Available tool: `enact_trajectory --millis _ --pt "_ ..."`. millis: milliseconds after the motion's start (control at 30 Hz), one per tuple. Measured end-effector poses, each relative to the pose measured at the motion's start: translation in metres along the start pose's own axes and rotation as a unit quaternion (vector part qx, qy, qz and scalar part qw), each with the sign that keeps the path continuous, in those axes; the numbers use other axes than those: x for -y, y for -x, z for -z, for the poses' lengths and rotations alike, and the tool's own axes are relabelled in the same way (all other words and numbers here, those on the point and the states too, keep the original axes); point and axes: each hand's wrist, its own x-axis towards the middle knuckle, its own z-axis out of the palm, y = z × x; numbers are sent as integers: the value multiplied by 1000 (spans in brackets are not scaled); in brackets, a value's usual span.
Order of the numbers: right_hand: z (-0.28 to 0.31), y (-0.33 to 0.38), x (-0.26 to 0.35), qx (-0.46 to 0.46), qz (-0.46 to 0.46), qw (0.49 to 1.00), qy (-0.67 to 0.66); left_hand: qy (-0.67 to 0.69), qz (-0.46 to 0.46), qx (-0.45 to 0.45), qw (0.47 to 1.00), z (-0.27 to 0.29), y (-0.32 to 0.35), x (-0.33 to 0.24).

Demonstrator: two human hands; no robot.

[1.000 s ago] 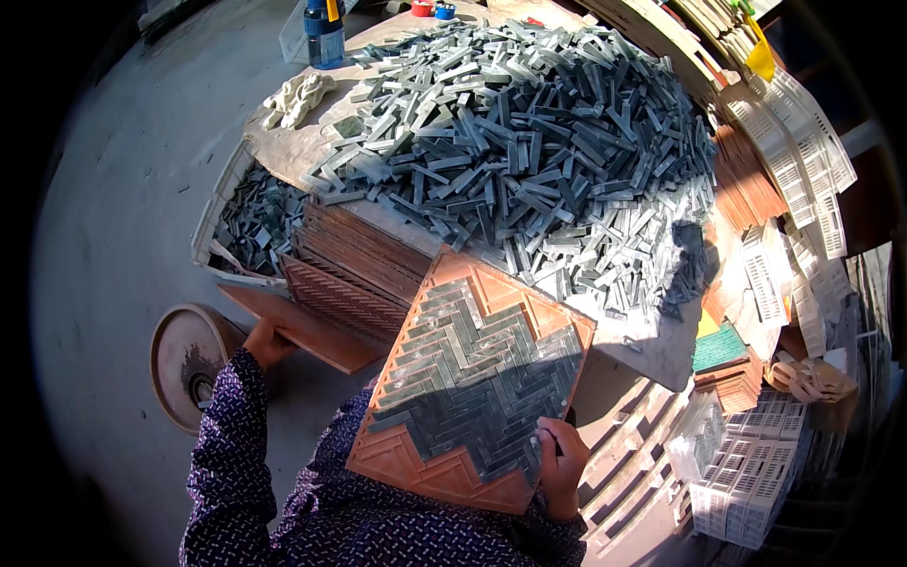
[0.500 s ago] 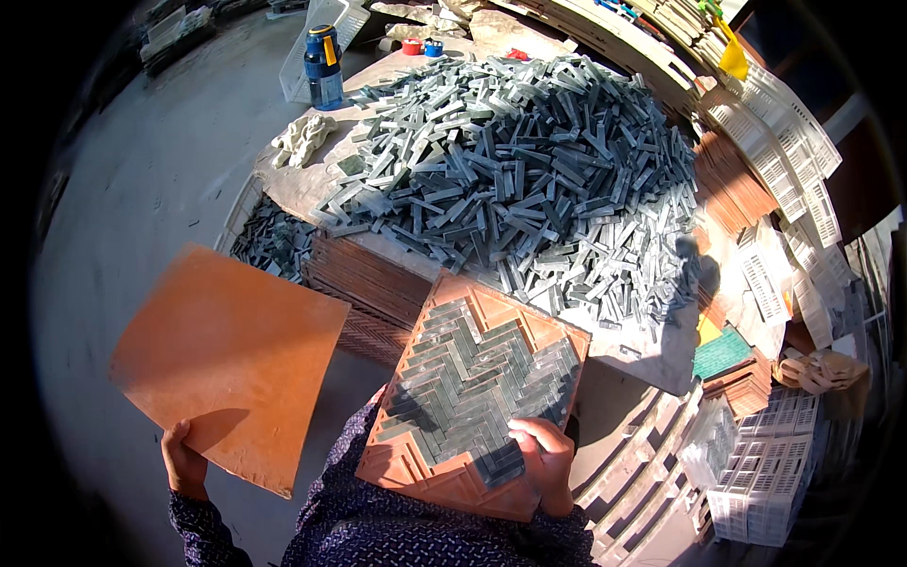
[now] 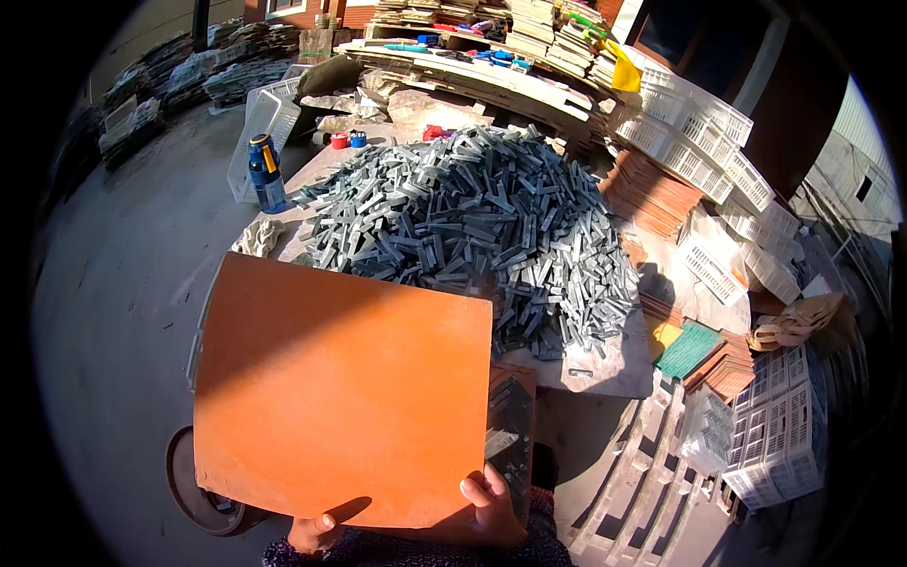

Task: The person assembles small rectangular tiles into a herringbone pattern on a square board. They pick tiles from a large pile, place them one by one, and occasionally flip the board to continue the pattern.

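A bare orange sheet, slightly curved, is in front of me. My left hand grips its bottom edge, thumb on top. At its lower right corner, my right hand is closed over the edges of the sheet and of the orange tile tray partly underneath. Only a strip of that tray shows, with some dark stone strips in it; the sheet hides the rest. Just beyond lies a big heap of loose grey-green stone strips on a worktable.
A blue bottle and a crumpled pale glove are at the table's left. White plastic crates and stacked orange trays stand to the right. A wooden pallet lies at lower right, a round brown tub at lower left.
The orange sheet has moved right, over the tile tray, covering most of it. My left hand has come along with it; my right hand is lower and further left. The view has tilted up.
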Motion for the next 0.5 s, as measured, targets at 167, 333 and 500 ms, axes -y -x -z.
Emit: enact_trajectory --millis 167,333,500 --pt "61 17 7 -23 21 999 15 125 -17 26 992 41 -8 -18" --pt "81 12 21 3 42 995 -92 -2 57 43 997 94 -25 -17" --pt "86 15 36 -21 72 992 -99 39 29 117 992 50 -42 -32"
